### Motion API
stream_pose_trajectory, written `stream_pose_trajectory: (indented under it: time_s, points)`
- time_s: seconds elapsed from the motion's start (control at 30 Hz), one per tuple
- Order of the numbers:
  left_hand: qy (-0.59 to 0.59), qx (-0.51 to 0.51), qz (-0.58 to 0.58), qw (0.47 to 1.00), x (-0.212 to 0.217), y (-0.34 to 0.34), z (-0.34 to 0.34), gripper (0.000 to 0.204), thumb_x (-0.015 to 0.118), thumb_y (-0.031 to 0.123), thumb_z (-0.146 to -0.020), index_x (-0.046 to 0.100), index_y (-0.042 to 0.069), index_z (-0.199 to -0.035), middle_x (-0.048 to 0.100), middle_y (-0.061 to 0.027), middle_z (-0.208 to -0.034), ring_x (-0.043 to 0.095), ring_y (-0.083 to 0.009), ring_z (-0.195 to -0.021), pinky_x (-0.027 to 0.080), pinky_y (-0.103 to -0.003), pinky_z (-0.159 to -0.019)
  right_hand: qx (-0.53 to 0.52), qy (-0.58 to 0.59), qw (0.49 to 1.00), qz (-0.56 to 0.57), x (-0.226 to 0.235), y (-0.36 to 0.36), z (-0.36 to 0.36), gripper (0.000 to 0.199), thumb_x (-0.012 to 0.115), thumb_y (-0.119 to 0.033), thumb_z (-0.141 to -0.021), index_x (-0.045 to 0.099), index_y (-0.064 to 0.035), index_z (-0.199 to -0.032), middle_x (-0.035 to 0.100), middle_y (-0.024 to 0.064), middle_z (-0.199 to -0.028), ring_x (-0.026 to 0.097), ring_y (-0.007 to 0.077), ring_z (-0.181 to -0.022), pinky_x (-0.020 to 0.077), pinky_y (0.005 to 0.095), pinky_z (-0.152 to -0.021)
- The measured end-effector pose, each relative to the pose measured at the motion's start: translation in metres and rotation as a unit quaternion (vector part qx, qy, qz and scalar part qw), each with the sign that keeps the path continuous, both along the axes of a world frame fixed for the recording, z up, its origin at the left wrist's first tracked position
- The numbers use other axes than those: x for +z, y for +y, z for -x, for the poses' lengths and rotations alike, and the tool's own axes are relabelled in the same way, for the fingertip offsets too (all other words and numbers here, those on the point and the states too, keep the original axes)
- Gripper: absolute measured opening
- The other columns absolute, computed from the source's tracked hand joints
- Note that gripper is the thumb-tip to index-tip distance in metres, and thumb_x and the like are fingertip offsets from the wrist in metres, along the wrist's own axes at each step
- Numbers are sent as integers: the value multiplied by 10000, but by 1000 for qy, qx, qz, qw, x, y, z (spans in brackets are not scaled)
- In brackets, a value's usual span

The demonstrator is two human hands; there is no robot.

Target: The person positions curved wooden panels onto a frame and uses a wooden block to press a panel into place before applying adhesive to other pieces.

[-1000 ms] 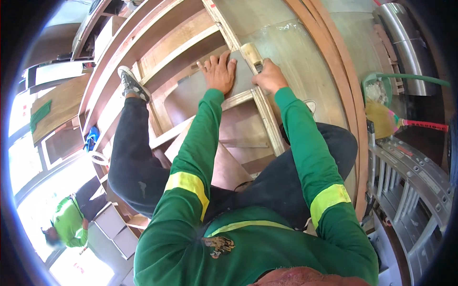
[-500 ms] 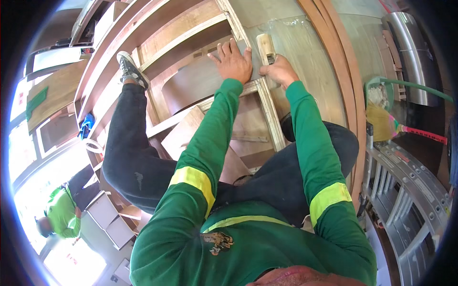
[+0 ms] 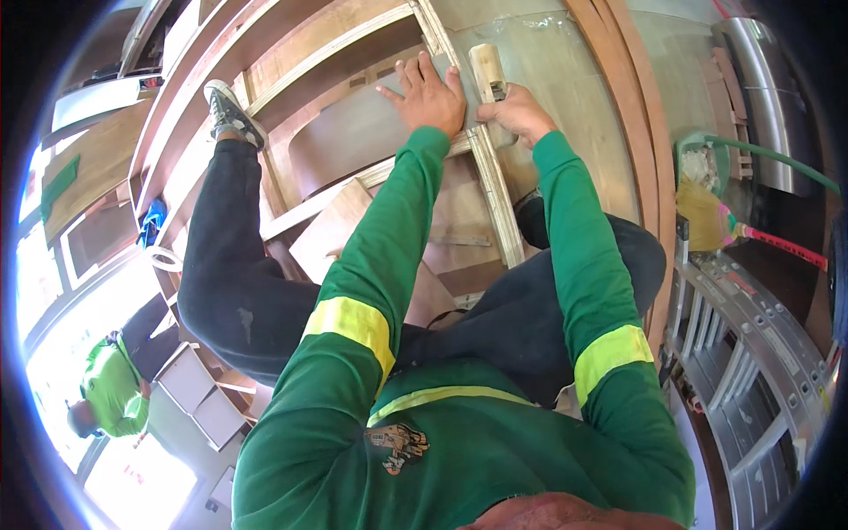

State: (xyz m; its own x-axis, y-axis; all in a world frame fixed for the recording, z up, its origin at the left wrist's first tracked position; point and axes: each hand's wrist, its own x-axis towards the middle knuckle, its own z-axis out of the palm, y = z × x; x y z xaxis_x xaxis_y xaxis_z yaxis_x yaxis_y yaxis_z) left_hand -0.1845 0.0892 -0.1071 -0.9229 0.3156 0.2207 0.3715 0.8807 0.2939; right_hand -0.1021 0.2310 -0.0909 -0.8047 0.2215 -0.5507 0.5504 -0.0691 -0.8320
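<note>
Only one view here, the head cam looking down, so here's what it shows: the right hand (image 3: pixel 519 113) is wrapped around the lower end of a pale wooden block (image 3: pixel 487 69), fingers closed on it, and the block's long axis runs up and away from the person, pretty much parallel to the plywood rib (image 3: pixel 496 190) it sits against. So the block lies just beyond and slightly left of the right fingers, poking out past them. The left hand (image 3: pixel 428 93) is right beside it on the other side of the rib, fingers spread flat and open, palm pressing down on the curved brown panel (image 3: pixel 353 132), holding nothing. The right hand is clearly the nearer one since it's already gripping the block. The block itself looks light tan, squared-off, with a dark metal bit on its side near the thumb; can't tell exactly what that is. Off to the right there's a yellow broom (image 3: pixel 707 216) and an aluminium ladder (image 3: pixel 751 353).
</note>
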Motion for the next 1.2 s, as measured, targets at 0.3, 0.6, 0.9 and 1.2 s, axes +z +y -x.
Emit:
stream_pose_trajectory:
  time_s: [0.3, 0.6, 0.9, 1.2]
  points:
    - [1, 7, -37, 999, -2, 2, -2, 583, 509, 411, -966, 469, 31, -1407, 475, -174, -1449, 300, -391, -1459, 63, -739, -1153, 19, 12, 994, 104, -10, 12, -9, 373, 785, -161, -801, 633, 22, -1088, 683, 94, -960, 659, 195, -864, 517, 330, -805]
    - [7, -3, -39, 999, -3, 1, 0, 579, 526, 403, -968, 481, 18, -1399, 478, -159, -1426, 314, -383, -1449, 77, -732, -1159, -33, 32, 989, 141, 4, 26, -46, 562, 746, -283, -906, 489, 24, -1299, 654, 123, -1102, 688, 217, -981, 562, 373, -808]
    - [19, 1, -23, 1000, -8, 2, -1, 581, 502, 419, -991, 467, 19, -1411, 469, -152, -1452, 299, -380, -1464, 80, -727, -1161, -61, 157, 983, 69, 24, 18, -59, 522, 818, -320, -844, 601, -6, -1200, 648, 80, -1090, 584, 190, -1052, 438, 330, -999]
    - [-3, -21, -31, 999, -13, 1, 5, 606, 484, 410, -996, 436, -3, -1436, 444, -154, -1480, 265, -372, -1489, 40, -711, -1174, 0, 173, 984, -35, 27, -8, -102, 513, 815, -144, -830, 642, -134, -1312, 528, 29, -955, 546, 175, -918, 454, 299, -864]
